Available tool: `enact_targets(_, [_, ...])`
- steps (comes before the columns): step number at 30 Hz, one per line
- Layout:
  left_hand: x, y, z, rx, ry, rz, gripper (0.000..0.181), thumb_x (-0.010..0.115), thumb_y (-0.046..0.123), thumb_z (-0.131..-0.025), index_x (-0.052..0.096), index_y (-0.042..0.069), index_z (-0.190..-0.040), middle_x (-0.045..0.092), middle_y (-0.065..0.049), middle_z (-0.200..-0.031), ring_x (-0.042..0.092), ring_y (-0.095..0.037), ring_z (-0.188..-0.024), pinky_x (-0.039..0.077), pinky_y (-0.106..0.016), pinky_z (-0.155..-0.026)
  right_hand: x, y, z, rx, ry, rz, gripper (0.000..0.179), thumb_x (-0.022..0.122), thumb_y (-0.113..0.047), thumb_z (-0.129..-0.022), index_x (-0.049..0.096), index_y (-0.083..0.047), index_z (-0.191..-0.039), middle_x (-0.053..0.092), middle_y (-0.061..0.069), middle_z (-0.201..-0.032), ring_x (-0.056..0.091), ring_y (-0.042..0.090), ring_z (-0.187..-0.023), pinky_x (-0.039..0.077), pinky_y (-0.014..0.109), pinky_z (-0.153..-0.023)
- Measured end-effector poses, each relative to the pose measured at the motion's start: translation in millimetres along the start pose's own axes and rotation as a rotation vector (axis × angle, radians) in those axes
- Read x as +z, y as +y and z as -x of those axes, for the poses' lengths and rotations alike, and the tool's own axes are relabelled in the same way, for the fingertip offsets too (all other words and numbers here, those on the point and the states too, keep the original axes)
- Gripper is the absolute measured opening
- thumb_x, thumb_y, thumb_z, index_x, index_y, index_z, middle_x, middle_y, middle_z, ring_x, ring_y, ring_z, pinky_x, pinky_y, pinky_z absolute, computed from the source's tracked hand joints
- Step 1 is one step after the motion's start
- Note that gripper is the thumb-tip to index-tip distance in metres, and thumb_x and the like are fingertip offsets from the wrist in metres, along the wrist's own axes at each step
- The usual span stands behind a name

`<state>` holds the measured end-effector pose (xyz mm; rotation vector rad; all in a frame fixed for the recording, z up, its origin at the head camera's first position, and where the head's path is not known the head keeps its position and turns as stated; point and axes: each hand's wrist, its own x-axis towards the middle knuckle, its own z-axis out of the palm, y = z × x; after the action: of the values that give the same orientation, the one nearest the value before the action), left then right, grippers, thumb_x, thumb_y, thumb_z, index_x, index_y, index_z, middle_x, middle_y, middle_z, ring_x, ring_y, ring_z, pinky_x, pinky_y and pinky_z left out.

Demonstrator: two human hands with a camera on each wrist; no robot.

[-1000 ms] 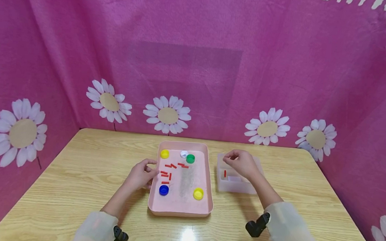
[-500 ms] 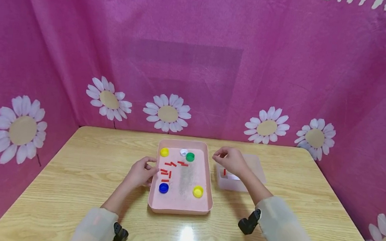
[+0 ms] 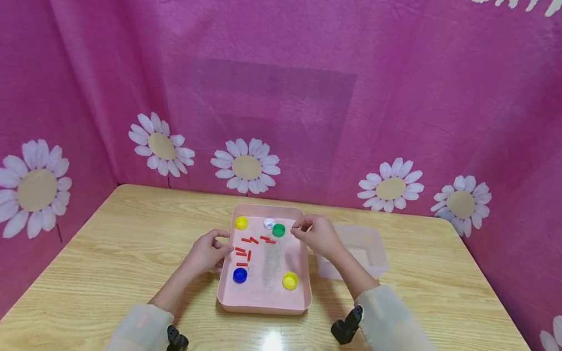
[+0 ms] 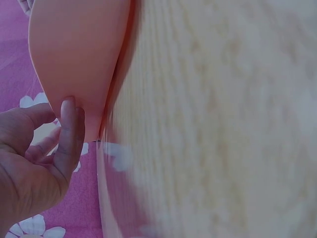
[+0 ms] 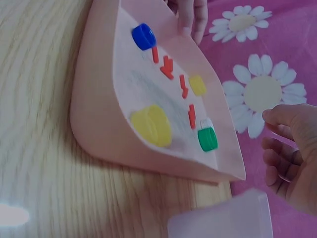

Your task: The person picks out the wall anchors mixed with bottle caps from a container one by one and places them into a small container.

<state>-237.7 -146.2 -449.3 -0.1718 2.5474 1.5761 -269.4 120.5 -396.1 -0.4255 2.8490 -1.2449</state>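
Your left hand (image 3: 207,254) pinches the wall of the pink plastic tray (image 3: 264,310), probably steadying it on the wooden desk (image 3: 427,277). Short red sticks (image 3: 249,255) lie mostly in its left half. Over its right rim, your right hand (image 3: 320,236) curls its fingers, tips close together; I can't tell whether they hold anything. A translucent plastic box (image 3: 376,256) stands just beside.

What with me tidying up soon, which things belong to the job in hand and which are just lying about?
Probably in the job:
pink tray, held at one side by the left hand
red sticks and coloured caps in it
translucent box beside it

Seemingly just about:
black wrist cameras
flowered curtain
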Motion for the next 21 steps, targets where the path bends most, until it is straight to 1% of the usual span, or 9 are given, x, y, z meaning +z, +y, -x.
enact_targets(2, [0.1,0.4,0.2,0.001,-0.002,0.003,0.041,0.064,0.015,-0.089,0.050,0.007,-0.127,0.054,-0.011,-0.088,0.057,-0.014,-0.061,0.055,-0.026,-0.048,5,-2,-1.7,0.003,-0.001,0.016,0.012,0.068,-0.018,-0.083,0.070,-0.008,-0.089,0.059,0.005,-0.079,0.050,0.015,-0.071,0.041,0.021,-0.054])
enact_targets(6, [0.2,1.1,1.2,-0.004,-0.005,0.005,0.041,0.063,0.015,-0.089,0.050,0.007,-0.127,0.053,-0.011,-0.088,0.058,-0.015,-0.062,0.055,-0.026,-0.049,16,-4,-4.4,-0.036,0.006,0.043,0.010,0.068,-0.017,-0.082,0.070,-0.008,-0.087,0.059,0.004,-0.078,0.050,0.013,-0.071,0.041,0.020,-0.053])
enact_targets(9, [0.4,0.9,1.3,-0.016,-0.003,0.007,0.041,0.063,0.016,-0.089,0.050,0.008,-0.128,0.053,-0.011,-0.089,0.058,-0.016,-0.063,0.055,-0.026,-0.049,24,-5,-5.7,-0.062,0.009,0.031,0.008,0.069,-0.014,-0.082,0.070,-0.007,-0.085,0.059,0.004,-0.076,0.049,0.012,-0.069,0.040,0.020,-0.054])
enact_targets(11, [0.7,0.7,1.4,-0.020,-0.006,0.010,0.042,0.063,0.016,-0.089,0.050,0.009,-0.128,0.054,-0.011,-0.089,0.058,-0.016,-0.064,0.055,-0.026,-0.049,29,-5,-6.7,-0.054,0.002,0.019,0.007,0.069,-0.014,-0.082,0.070,-0.008,-0.085,0.058,0.003,-0.076,0.049,0.012,-0.069,0.040,0.020,-0.056])
enact_targets(13, [0.9,0.7,1.5,-0.026,-0.007,0.013,0.042,0.062,0.017,-0.090,0.050,0.009,-0.129,0.054,-0.011,-0.090,0.058,-0.016,-0.065,0.055,-0.025,-0.050,35,-6,-8.0,-0.038,-0.006,0.006,0.007,0.069,-0.014,-0.083,0.070,-0.008,-0.086,0.057,0.002,-0.075,0.049,0.012,-0.068,0.041,0.020,-0.057])
enact_targets(18, [1.3,-0.1,1.0,-0.030,-0.009,0.013,0.042,0.062,0.017,-0.090,0.049,0.010,-0.129,0.054,-0.011,-0.090,0.058,-0.016,-0.065,0.054,-0.024,-0.050,49,-4,-10.5,0.045,-0.022,-0.034,0.007,0.067,-0.014,-0.085,0.069,-0.009,-0.088,0.056,0.003,-0.076,0.048,0.014,-0.070,0.041,0.021,-0.060])
enact_targets(21, [1.3,-0.4,0.9,-0.024,-0.005,0.017,0.041,0.062,0.016,-0.090,0.049,0.009,-0.129,0.054,-0.011,-0.090,0.058,-0.016,-0.065,0.054,-0.025,-0.049,56,-3,-10.8,0.120,-0.035,-0.097,0.006,0.065,-0.015,-0.087,0.067,-0.010,-0.091,0.056,0.004,-0.081,0.049,0.016,-0.074,0.042,0.023,-0.062])
